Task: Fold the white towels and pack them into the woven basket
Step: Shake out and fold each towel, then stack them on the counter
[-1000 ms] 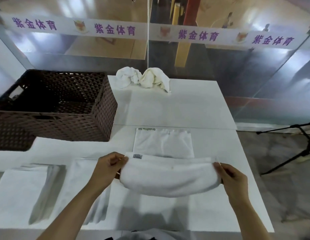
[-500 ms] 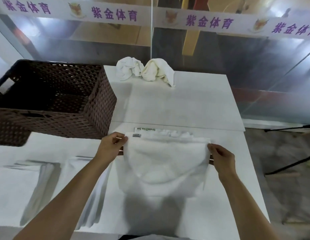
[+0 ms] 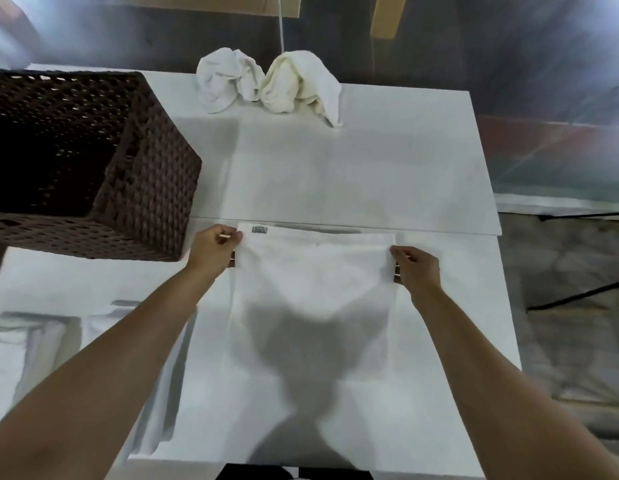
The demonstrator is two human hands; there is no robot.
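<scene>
A white towel (image 3: 315, 271) lies spread on the white table in front of me, a small grey label at its far left corner. My left hand (image 3: 213, 247) pinches that far left corner. My right hand (image 3: 413, 268) pinches the far right corner. The dark brown woven basket (image 3: 155, 188) stands at the left of the table, just beyond my left hand; no towel shows in the part of its inside that I can see. Two crumpled white towels (image 3: 266, 81) sit at the table's far edge.
Folded white towels (image 3: 93, 327) lie on the table at the left, partly under my left forearm. The white table (image 3: 370, 174) ends at the right, with grey floor and a black tripod leg (image 3: 578, 296) beyond. A reflective wall stands behind the table.
Both hands carried the towel's lifted edge away from me and laid it flat over the far half. The camera tilted down and moved closer.
</scene>
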